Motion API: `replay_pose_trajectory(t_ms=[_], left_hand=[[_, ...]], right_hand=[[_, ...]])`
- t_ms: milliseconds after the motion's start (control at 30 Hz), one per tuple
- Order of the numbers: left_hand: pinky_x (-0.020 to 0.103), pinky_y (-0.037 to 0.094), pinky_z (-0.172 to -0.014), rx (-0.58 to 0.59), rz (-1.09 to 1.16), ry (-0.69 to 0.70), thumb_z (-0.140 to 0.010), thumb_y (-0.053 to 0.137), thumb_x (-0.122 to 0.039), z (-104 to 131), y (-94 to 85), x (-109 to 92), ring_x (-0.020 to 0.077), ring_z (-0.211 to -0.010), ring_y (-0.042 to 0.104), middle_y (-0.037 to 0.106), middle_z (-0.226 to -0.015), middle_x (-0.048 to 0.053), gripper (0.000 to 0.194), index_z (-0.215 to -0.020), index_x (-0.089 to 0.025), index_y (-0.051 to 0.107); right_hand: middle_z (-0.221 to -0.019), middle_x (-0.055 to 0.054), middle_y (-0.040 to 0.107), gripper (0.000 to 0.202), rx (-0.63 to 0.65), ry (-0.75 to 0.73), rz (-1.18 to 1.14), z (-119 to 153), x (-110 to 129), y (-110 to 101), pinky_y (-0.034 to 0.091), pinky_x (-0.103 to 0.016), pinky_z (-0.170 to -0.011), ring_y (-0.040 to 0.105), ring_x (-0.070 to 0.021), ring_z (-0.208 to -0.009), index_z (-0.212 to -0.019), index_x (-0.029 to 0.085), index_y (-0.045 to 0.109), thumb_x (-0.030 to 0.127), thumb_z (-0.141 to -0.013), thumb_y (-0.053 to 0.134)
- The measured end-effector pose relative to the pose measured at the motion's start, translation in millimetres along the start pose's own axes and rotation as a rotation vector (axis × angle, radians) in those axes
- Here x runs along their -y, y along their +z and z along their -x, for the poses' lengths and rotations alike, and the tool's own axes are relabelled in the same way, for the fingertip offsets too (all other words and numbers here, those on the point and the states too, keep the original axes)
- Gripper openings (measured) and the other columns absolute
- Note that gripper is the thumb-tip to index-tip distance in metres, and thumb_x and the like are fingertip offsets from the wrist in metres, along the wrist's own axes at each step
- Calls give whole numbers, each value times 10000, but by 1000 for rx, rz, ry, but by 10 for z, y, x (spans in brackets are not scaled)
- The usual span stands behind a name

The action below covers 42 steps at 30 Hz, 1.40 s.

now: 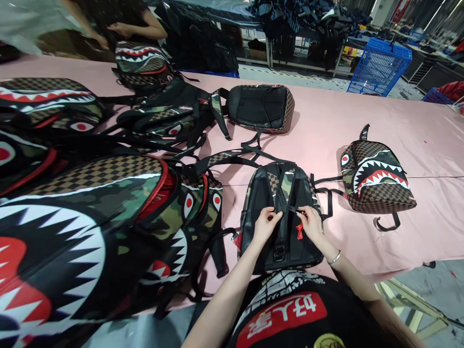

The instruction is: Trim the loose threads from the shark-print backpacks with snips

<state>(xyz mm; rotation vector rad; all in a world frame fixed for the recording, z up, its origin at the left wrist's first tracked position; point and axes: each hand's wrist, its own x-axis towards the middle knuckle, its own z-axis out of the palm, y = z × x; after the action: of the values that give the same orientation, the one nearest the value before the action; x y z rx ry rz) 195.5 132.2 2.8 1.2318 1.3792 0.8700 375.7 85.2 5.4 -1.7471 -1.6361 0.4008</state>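
Backpack (pixel 282 234) at the near edge of the pink worktop (pixel 315 121), back panel up, straps (pixel 287 184) lying over its middle. Shark-face packs (pixel 136 232) heaped to its left; a smaller pack (pixel 377 176) apart on its right.

Left grip (pixel 266 225): thumb and finger brought together in a pinch at the straps; whether anything thin is caught between, I cannot tell from my remote seat. Right grip (pixel 312 224): grasping a slim dark piece (pixel 292 209), tip turned toward the left pinch. Too small for me to name; my guess is a cutter. Red tag (pixel 299 231) just under the right grip.

Step, as I judge it: close work on one spot of strap. I would hold the webbing flat with the left, bring the tip in shallow, clear of the left fingertips, and spare the stitching.

Pose: forearms (pixel 234 285) slant inward from either side, low over the backpack, the two grips nearly meeting. Bracelet (pixel 335 257) on right wrist.
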Motion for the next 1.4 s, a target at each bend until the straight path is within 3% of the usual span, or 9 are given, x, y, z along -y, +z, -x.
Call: replay_pose_trajectory(t_ms=[67, 200, 400, 600, 967, 1167, 1400], left_hand=[[238, 409, -556, 77, 69, -29, -580, 687, -446, -4, 12, -15, 122, -584, 529, 566, -647, -20, 420, -858, -156, 562], [227, 402, -560, 186, 199, -95, -574, 697, -402, 4, -27, -25, 98, -560, 507, 558, -620, -20, 321, -711, -144, 564], [218, 415, -568, 229, 372, -183, -553, 726, -401, 40, -101, 12, 97, -597, 535, 587, -687, -12, 373, -785, -152, 573], [238, 446, -641, 235, 502, -232, -538, 754, -366, 66, -106, 3, 120, -677, 583, 644, -785, 21, 428, -871, -154, 588], [222, 435, -638, 249, 580, -265, -553, 775, -324, 49, -110, 104, 120, -670, 590, 659, -765, 19, 435, -899, -142, 585], [226, 435, -633, 259, 588, -266, -554, 777, -313, 31, -116, 134, 121, -649, 590, 657, -748, 18, 421, -887, -137, 587], [223, 431, -649, 275, 598, -264, -555, 779, -305, 34, -124, 125, 114, -655, 587, 654, -741, 11, 413, -879, -135, 588]], right_hand=[[-912, -64, 614, 170, 28, -49, 40, -22, 13, -22, 416, -312, -786, 538, -201, -877, -980, 195, 592, 247, -879, 464], [-941, -76, 612, 186, 77, -135, 89, -92, 45, -94, 406, -324, -813, 520, -214, -915, -1007, 196, 604, 233, -888, 467], [-891, -43, 611, 144, 307, -285, -52, -220, 30, -197, 420, -300, -771, 530, -184, -866, -958, 209, 619, 217, -875, 502], [-907, -52, 613, 144, 195, -260, -26, -307, 3, -157, 408, -311, -792, 521, -192, -874, -965, 195, 606, 225, -883, 490], [-848, -48, 607, 118, 338, -438, -23, -439, -97, -106, 426, -295, -739, 516, -176, -808, -939, 195, 607, 242, -871, 524], [-863, -53, 605, 135, 273, -415, -28, -478, -94, -84, 414, -300, -748, 510, -180, -819, -957, 190, 601, 244, -884, 501], [-854, -45, 611, 101, 358, -464, -52, -545, -151, -59, 416, -289, -730, 513, -174, -799, -923, 190, 609, 233, -861, 542]])
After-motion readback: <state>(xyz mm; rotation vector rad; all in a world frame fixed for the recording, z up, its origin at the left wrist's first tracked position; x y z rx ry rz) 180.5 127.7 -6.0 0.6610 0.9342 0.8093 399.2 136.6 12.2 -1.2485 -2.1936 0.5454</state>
